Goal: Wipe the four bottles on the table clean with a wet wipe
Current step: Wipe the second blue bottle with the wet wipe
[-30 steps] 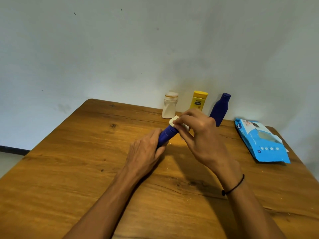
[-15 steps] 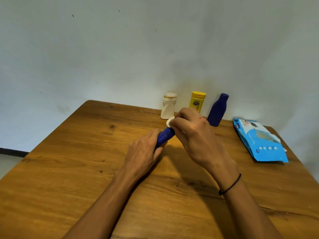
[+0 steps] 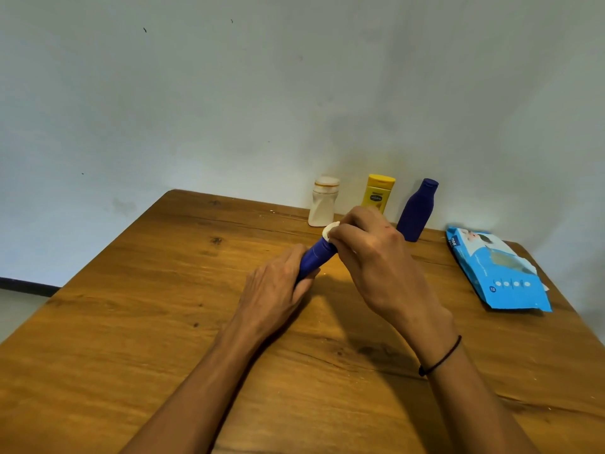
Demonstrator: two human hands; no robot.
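your left hand [image 3: 276, 291] sits just left of the frame's centre, fingers curled round the lower body of a dark blue bottle [image 3: 315, 259] that lies tilted, its top end pointing up and to the right. your right hand [image 3: 373, 257] comes in from the lower right and closes over that top end, fingers curled and pinching a white wet wipe [image 3: 329, 230] against it; only a small rounded edge of the wipe shows past your fingertips at the bottle's upper end. whether the bottle's base touches the wooden table [image 3: 147, 322] is hidden by your left hand. a thin black band [image 3: 440, 357] circles your right wrist.

3 more bottles stand upright in a row at the table's far edge, above the middle of the frame and close to the pale wall [image 3: 229, 93]: a white bottle [image 3: 322, 204] with a pale cap on the left, a yellow bottle [image 3: 378, 195] with a dark oval label in the middle, partly behind your right hand, and a second dark blue bottle [image 3: 418, 209] on the right, leaning slightly. well apart from them, at the right of the frame, a light blue pack of wet wipes [image 3: 497, 273] lies flat on the table, a bit of white showing at its right edge.
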